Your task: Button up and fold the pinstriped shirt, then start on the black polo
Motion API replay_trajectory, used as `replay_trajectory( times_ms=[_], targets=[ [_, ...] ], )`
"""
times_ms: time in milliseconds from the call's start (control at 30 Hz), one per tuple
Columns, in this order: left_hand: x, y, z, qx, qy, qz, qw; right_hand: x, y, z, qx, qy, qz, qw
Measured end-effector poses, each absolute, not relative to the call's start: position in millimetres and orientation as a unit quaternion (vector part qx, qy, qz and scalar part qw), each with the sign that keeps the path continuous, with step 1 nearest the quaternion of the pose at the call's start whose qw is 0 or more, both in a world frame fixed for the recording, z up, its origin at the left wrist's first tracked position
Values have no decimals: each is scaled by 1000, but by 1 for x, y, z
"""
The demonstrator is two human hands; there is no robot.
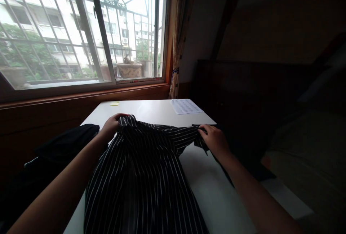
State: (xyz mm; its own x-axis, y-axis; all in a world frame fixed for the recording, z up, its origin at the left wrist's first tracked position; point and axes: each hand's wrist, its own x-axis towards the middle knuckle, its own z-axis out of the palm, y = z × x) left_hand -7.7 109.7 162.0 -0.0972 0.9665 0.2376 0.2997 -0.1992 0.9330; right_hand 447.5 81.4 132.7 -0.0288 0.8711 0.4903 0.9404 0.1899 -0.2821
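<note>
A black shirt with white stripes (pixel 154 162) is spread over the white table (pixel 146 109), its body running down toward me. My left hand (pixel 112 124) is closed on the shirt near its collar, at the upper left. Out to the right, my right hand (pixel 214 138) pinches the end of a sleeve, which is drawn sideways from the shoulder. Folds run across the upper part of the shirt. The lower end of the shirt passes out of the bottom of the view.
Dark cloth (pixel 67 142) lies at the table's left side, and more dark fabric (pixel 254 165) is at the right edge. A printed sheet (pixel 186 106) and a yellow note (pixel 114 103) lie at the far end. Beyond stand a barred window (pixel 127 28) and a curtain (pixel 178 36).
</note>
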Motion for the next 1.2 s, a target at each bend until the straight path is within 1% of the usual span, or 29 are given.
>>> replay_trajectory(
  times_ms=[67,167,400,533,633,767,867,1067,1200],
  targets=[
    [-4,112,154,591,547,491,332,457,90,130,-645,-708,-149,245],
    [-2,114,146,595,560,472,331,465,97,118,-672,-691,-170,203],
    [2,107,135,606,552,434,373,459,98,97,-673,-702,-107,209],
    [18,108,125,618,533,419,398,432,94,97,-629,-738,-64,236],
    [31,111,113,634,522,415,392,398,87,98,-566,-784,-14,255],
    [45,114,87,659,525,406,354,347,77,97,-477,-835,70,266],
    [47,113,65,680,532,410,294,315,79,92,-448,-842,114,277],
    [33,94,34,741,520,392,163,275,103,67,-446,-831,176,283],
    [26,75,27,776,510,353,115,266,108,47,-477,-808,179,296]
  ],
)
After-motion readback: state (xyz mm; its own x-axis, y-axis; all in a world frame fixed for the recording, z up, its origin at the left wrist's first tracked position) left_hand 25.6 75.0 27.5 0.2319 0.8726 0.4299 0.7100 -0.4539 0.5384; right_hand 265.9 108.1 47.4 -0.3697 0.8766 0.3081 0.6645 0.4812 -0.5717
